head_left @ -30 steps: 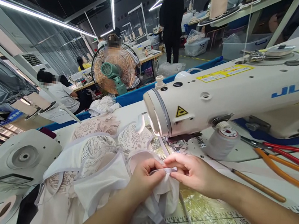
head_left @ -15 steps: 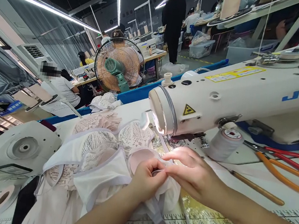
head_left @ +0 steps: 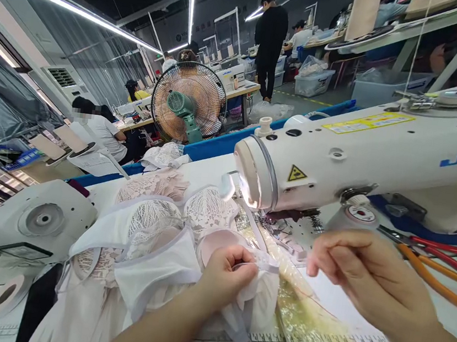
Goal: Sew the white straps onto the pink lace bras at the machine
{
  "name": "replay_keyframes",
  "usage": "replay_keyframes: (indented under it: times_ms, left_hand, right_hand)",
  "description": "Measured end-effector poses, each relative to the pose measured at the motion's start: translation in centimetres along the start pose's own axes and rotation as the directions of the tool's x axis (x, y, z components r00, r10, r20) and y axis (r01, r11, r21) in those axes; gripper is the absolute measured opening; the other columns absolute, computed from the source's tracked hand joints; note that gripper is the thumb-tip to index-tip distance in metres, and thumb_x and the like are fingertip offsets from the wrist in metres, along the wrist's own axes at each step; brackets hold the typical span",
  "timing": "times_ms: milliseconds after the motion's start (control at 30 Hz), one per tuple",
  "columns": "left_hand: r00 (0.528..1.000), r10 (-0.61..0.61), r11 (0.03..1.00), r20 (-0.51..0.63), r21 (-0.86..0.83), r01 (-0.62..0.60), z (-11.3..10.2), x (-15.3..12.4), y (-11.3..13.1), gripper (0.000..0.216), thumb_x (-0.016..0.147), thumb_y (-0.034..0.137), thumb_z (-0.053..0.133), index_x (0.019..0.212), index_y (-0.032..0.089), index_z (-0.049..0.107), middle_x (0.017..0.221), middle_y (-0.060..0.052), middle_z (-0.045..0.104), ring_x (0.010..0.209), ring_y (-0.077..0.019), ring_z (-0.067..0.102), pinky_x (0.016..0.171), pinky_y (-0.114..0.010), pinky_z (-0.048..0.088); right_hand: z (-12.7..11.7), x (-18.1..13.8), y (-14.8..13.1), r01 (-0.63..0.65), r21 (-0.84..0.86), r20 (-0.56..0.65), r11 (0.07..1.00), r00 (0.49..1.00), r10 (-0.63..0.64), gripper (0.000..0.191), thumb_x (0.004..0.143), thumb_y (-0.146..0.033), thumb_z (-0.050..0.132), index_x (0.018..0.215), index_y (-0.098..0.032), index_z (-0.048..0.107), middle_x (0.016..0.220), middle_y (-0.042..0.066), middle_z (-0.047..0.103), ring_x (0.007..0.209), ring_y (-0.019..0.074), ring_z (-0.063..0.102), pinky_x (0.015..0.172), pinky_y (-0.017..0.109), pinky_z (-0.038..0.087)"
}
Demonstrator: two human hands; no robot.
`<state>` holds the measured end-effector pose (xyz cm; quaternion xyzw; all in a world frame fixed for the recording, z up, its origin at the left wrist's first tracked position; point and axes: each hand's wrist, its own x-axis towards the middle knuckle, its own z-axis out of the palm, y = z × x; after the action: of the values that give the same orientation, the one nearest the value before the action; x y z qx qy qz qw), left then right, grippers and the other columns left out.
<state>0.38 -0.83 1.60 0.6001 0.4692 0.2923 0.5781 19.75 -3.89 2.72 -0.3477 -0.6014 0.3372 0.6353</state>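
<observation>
My left hand (head_left: pixel 227 277) is closed in a pinch on the edge of a white bra (head_left: pixel 265 295), near its pink-lined cup and above the ruler-marked table edge. Grey straps (head_left: pixel 245 339) hang from this bra towards the front. My right hand (head_left: pixel 369 280) is off to the right, apart from the bra, with its fingers curled together in front of the thread cone (head_left: pixel 358 215). Whatever its fingers may hold is hidden. More white lace bras (head_left: pixel 151 220) lie in a pile to the left of my left hand.
The sewing machine head (head_left: pixel 303 174) reaches over the table from the right. Orange-handled cutters (head_left: pixel 432 279) and red-handled pliers (head_left: pixel 447 256) lie beside my right hand. Another machine (head_left: pixel 39 220) stands at left. Behind the table are a fan (head_left: pixel 189 105) and several people.
My right hand has left the bra and moved right, now covering the wooden-handled tool and part of the thread cone. My left hand keeps its pinch. The view has shifted slightly.
</observation>
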Motion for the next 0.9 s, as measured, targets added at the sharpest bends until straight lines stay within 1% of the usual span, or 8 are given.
replay_keyframes:
  times_ms: [167, 367, 433, 533, 600, 700, 800, 900]
  left_hand:
    - [1.0, 0.001, 1.0, -0.017, -0.023, -0.001, -0.1, 0.0, 0.1, 0.014, 0.065, 0.026, 0.054, 0.058, 0.015, 0.048, 0.054, 0.003, 0.041, 0.051, -0.008, 0.034, 0.05, -0.022, 0.025]
    - [1.0, 0.017, 0.999, -0.007, -0.044, -0.017, -0.3, 0.0, 0.1, 0.014, 0.066, 0.025, 0.053, 0.059, 0.015, 0.048, 0.054, 0.003, 0.039, 0.051, -0.0078, 0.033, 0.05, -0.022, 0.024]
    - [1.0, 0.028, 0.997, 0.004, -0.067, -0.027, -0.4, -0.1, 0.1, 0.014, 0.066, 0.025, 0.055, 0.059, 0.015, 0.048, 0.054, 0.003, 0.039, 0.052, -0.0075, 0.032, 0.05, -0.022, 0.024]
    - [0.999, 0.02, 0.995, 0.027, -0.099, -0.017, -0.4, -0.1, 0.2, 0.015, 0.063, 0.026, 0.059, 0.062, 0.015, 0.049, 0.055, 0.004, 0.041, 0.052, -0.007, 0.033, 0.05, -0.021, 0.023]
    - [0.999, -0.005, 0.994, 0.041, -0.111, 0.009, -0.4, -0.1, 0.3, 0.018, 0.06, 0.026, 0.063, 0.065, 0.015, 0.049, 0.055, 0.004, 0.041, 0.05, -0.0063, 0.031, 0.049, -0.021, 0.022]
    - [0.999, -0.021, 0.992, 0.049, -0.123, 0.027, -0.4, -0.1, 0.4, 0.021, 0.059, 0.027, 0.065, 0.066, 0.015, 0.049, 0.056, 0.004, 0.043, 0.05, -0.0062, 0.031, 0.049, -0.021, 0.022]
    - [0.999, -0.026, 0.99, 0.046, -0.138, 0.032, -0.3, 0.0, 0.4, 0.021, 0.059, 0.027, 0.065, 0.065, 0.015, 0.049, 0.056, 0.004, 0.042, 0.051, -0.0067, 0.033, 0.05, -0.021, 0.023]
    - [0.999, -0.037, 0.986, 0.03, -0.159, 0.041, -0.3, 0.0, 0.4, 0.022, 0.058, 0.027, 0.066, 0.064, 0.014, 0.05, 0.056, 0.004, 0.043, 0.051, -0.0065, 0.033, 0.05, -0.021, 0.023]
  right_hand:
    - [-1.0, 0.2, -0.4, 0.047, -0.101, -0.189, 0.994, 0.98, -0.065, 0.015, 0.086, -0.031, 0.05, 0.074, -0.025, 0.053, 0.048, -0.003, 0.047, 0.055, 0.0172, 0.059, 0.049, 0.029, 0.048]
    - [-1.1, 0.4, -0.4, -0.026, -0.075, -0.345, 0.997, 0.939, -0.001, 0.013, 0.085, -0.034, 0.051, 0.075, -0.026, 0.052, 0.048, -0.004, 0.044, 0.054, 0.0161, 0.055, 0.053, 0.03, 0.05]
    - [-1.0, 0.4, -0.1, -0.02, -0.118, -0.279, 0.993, 0.96, -0.013, 0.012, 0.085, -0.033, 0.05, 0.076, -0.025, 0.051, 0.05, -0.004, 0.048, 0.055, 0.0156, 0.056, 0.051, 0.028, 0.049]
    - [-0.5, 0.0, 0.5, -0.091, -0.19, -0.045, 0.978, 0.995, 0.084, 0.012, 0.086, -0.032, 0.048, 0.08, -0.022, 0.052, 0.061, -0.001, 0.058, 0.051, 0.0124, 0.055, 0.045, 0.024, 0.047]
    - [0.2, -0.3, 0.7, -0.125, -0.214, 0.136, 0.969, 0.978, 0.156, 0.013, 0.088, -0.03, 0.044, 0.086, -0.021, 0.054, 0.071, 0.002, 0.061, 0.05, 0.0105, 0.055, 0.047, 0.023, 0.047]
    - [1.3, -0.7, 0.8, 0.0, -0.241, 0.341, 0.97, 0.936, 0.085, 0.018, 0.089, -0.025, 0.04, 0.086, -0.021, 0.057, 0.071, 0.002, 0.059, 0.058, 0.0115, 0.057, 0.056, 0.024, 0.048]
    - [2.0, -0.8, 0.8, 0.146, -0.331, 0.445, 0.932, 0.895, 0.018, 0.023, 0.089, -0.022, 0.038, 0.082, -0.02, 0.06, 0.067, 0.003, 0.055, 0.062, 0.0131, 0.053, 0.056, 0.025, 0.044]
    - [2.1, -0.7, 0.9, 0.168, -0.433, 0.483, 0.886, 0.873, 0.071, 0.026, 0.089, -0.02, 0.037, 0.08, -0.019, 0.062, 0.066, 0.003, 0.051, 0.058, 0.0128, 0.049, 0.049, 0.023, 0.038]
